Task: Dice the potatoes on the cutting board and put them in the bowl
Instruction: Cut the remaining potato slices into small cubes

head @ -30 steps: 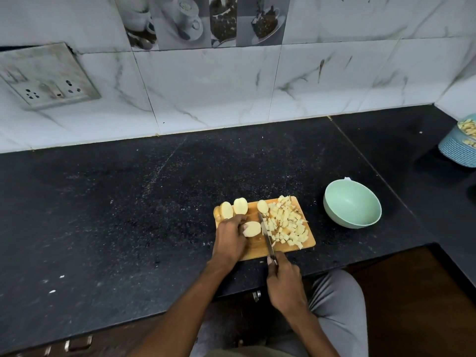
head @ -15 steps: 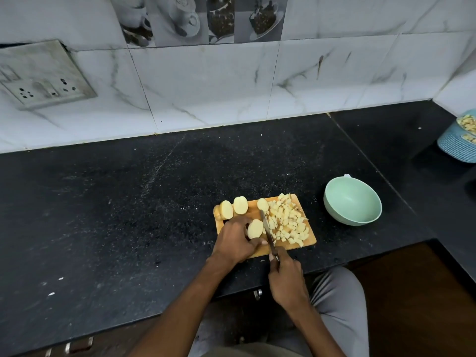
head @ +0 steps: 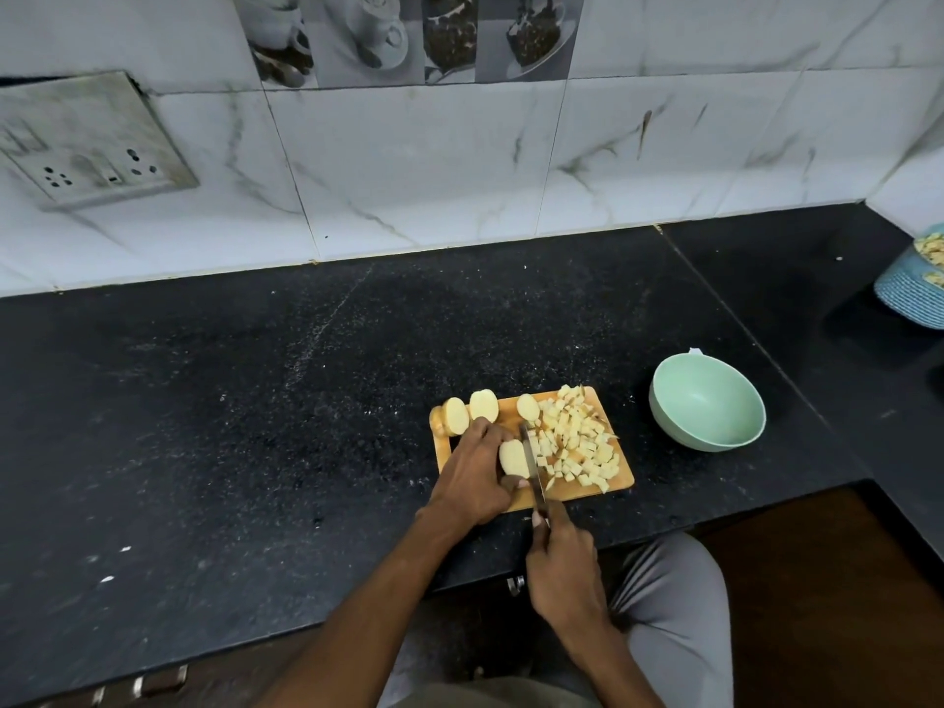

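- The right hand (head: 564, 572), nearest the viewer, has its grip clamped round the handle of a knife (head: 533, 465). The blade runs away from the body across the cutting board (head: 516, 407), probably so each cut falls square to the slice.
- The left hand (head: 475, 475) curls over a potato slice (head: 512, 458) and pins it just left of the blade. Its grip is closed on the slice, which should keep it from sliding under the cut.
- Right of the blade lies a heap of diced potato (head: 577, 442), likely pushed aside to leave working room.
- Along the board's far edge three more slices (head: 482, 405) wait uncut, within the left hand's reach.
- The green bowl (head: 707, 401) stands on the tabletop (head: 255, 426) just right of the board. No dice show inside it, so the transfer seems not yet begun. Its place on the knife side suits a short sweep off the board.
- The tabletop is dark speckled stone, with the board near its front edge.
- Further right, at the frame's edge, a blue ribbed container (head: 914, 293) holds pale pieces.
- Behind rises a white marbled tile wall (head: 434, 161) with a switch plate (head: 87, 140) at left.
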